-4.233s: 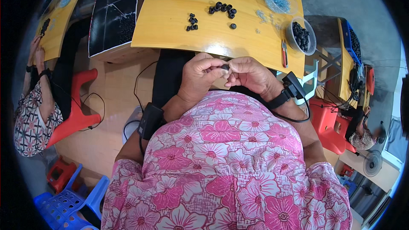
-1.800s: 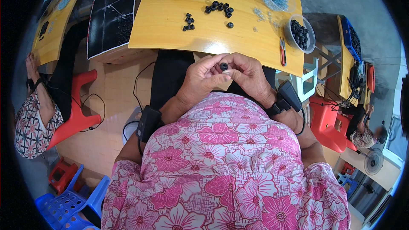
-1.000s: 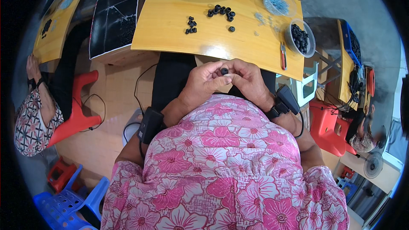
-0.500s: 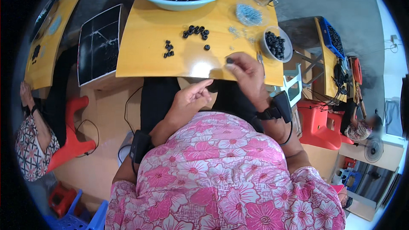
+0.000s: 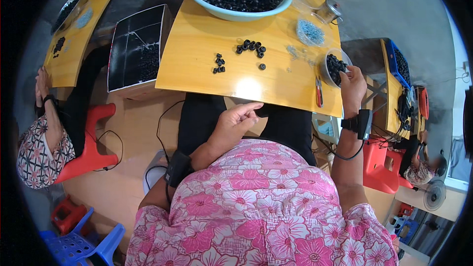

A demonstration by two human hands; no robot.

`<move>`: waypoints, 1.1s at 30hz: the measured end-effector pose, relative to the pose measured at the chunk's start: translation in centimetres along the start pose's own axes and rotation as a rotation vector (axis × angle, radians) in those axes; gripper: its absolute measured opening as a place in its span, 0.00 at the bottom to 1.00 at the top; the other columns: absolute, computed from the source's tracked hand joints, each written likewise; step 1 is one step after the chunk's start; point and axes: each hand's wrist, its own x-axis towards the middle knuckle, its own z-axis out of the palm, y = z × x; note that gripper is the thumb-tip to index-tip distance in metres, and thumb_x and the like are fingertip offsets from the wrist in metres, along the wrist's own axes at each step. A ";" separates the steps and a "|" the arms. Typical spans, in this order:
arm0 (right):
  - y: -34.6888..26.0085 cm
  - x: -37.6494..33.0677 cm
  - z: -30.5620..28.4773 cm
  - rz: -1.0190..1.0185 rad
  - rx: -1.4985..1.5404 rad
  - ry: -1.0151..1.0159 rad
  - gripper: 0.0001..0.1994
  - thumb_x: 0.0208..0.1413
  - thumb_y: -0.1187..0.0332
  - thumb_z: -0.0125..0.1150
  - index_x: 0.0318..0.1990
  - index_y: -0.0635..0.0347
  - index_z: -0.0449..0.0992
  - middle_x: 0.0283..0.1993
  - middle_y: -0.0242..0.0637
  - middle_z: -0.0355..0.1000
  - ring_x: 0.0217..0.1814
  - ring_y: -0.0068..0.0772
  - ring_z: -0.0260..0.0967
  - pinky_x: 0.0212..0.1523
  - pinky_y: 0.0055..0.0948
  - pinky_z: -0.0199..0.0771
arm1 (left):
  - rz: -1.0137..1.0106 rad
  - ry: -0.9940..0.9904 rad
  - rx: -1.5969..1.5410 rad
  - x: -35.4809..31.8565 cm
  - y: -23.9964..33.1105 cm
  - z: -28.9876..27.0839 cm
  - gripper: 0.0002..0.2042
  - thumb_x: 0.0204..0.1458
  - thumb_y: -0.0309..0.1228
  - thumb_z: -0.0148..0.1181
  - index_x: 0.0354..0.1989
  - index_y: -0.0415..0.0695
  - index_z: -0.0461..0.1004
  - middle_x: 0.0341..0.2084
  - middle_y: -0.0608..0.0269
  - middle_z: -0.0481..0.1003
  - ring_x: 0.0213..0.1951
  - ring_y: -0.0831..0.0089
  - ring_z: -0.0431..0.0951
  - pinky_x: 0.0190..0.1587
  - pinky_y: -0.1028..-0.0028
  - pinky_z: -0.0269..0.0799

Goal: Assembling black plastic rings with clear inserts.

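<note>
My right hand [image 5: 352, 87] is at the near right rim of a clear round tub [image 5: 349, 60] holding small black ring-like parts [image 5: 335, 67]. Its fingers are bent together against the parts; what they grip, if anything, is hidden. My left hand [image 5: 235, 124] hovers over my lap, just off the table's front edge. Its index finger and thumb lie close together, the other fingers curled; nothing can be made out between them. On the yellow table [image 5: 197, 29], black parts sit in a cluster [image 5: 252, 46], a smaller group [image 5: 219, 63] and one single part [image 5: 262, 67].
A light-blue basin [image 5: 241, 16] heaped with black parts stands at the back. At the right are a tub of bluish small pieces [image 5: 310, 32], a metal cup [image 5: 329, 10] and a red-handled tool [image 5: 319, 92]. A box [image 5: 135, 49] stands left; people sit at side tables.
My right hand has gone from above the table, where it pinched a small black part, right to the tub, uncovering the red-handled tool. My left fingers have drawn closer together. The view has shifted.
</note>
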 end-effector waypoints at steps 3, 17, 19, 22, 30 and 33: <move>-2.2 -0.9 1.5 -0.187 0.109 0.021 0.12 0.49 0.68 0.65 0.41 0.59 0.78 0.35 0.42 0.76 0.36 0.42 0.74 0.39 0.35 0.72 | 0.011 0.003 0.021 0.1 -0.2 -0.1 0.18 0.56 0.23 0.56 0.56 0.38 0.72 0.30 0.72 0.71 0.32 0.86 0.67 0.38 0.84 0.66; -13.2 -6.3 9.5 -0.338 0.474 -0.494 0.13 0.45 0.70 0.67 0.41 0.61 0.78 0.33 0.43 0.74 0.35 0.41 0.73 0.38 0.35 0.73 | 0.011 0.050 -0.027 0.5 -1.2 -1.4 0.17 0.56 0.20 0.55 0.55 0.38 0.72 0.29 0.73 0.69 0.31 0.87 0.67 0.37 0.85 0.65; -13.3 -6.2 9.8 -0.384 0.412 -0.479 0.13 0.44 0.69 0.67 0.40 0.60 0.78 0.34 0.44 0.73 0.36 0.44 0.73 0.38 0.36 0.73 | 0.010 0.059 -0.026 0.6 -1.0 -1.4 0.17 0.56 0.20 0.54 0.55 0.38 0.72 0.30 0.72 0.69 0.32 0.87 0.67 0.37 0.85 0.65; -13.2 -6.3 10.0 -0.427 0.327 -0.467 0.12 0.45 0.72 0.68 0.39 0.59 0.79 0.33 0.40 0.72 0.33 0.38 0.72 0.36 0.31 0.73 | 0.024 0.068 -0.023 0.9 -1.1 -1.5 0.17 0.56 0.20 0.54 0.55 0.37 0.72 0.30 0.72 0.70 0.32 0.87 0.67 0.36 0.85 0.64; -13.6 -9.0 8.7 -0.414 0.689 -0.620 0.09 0.45 0.69 0.65 0.35 0.60 0.78 0.33 0.43 0.73 0.35 0.45 0.73 0.39 0.37 0.74 | -0.006 0.114 -0.004 0.7 -1.5 -2.7 0.17 0.58 0.24 0.55 0.56 0.36 0.71 0.39 0.66 0.76 0.37 0.83 0.74 0.44 0.80 0.70; -14.5 -10.4 6.8 -0.507 0.719 -0.783 0.09 0.50 0.75 0.65 0.41 0.63 0.77 0.33 0.35 0.72 0.34 0.24 0.73 0.35 0.25 0.74 | -0.023 0.230 -0.169 0.7 -1.1 -2.1 0.14 0.59 0.26 0.56 0.51 0.34 0.72 0.34 0.64 0.76 0.32 0.83 0.74 0.39 0.79 0.72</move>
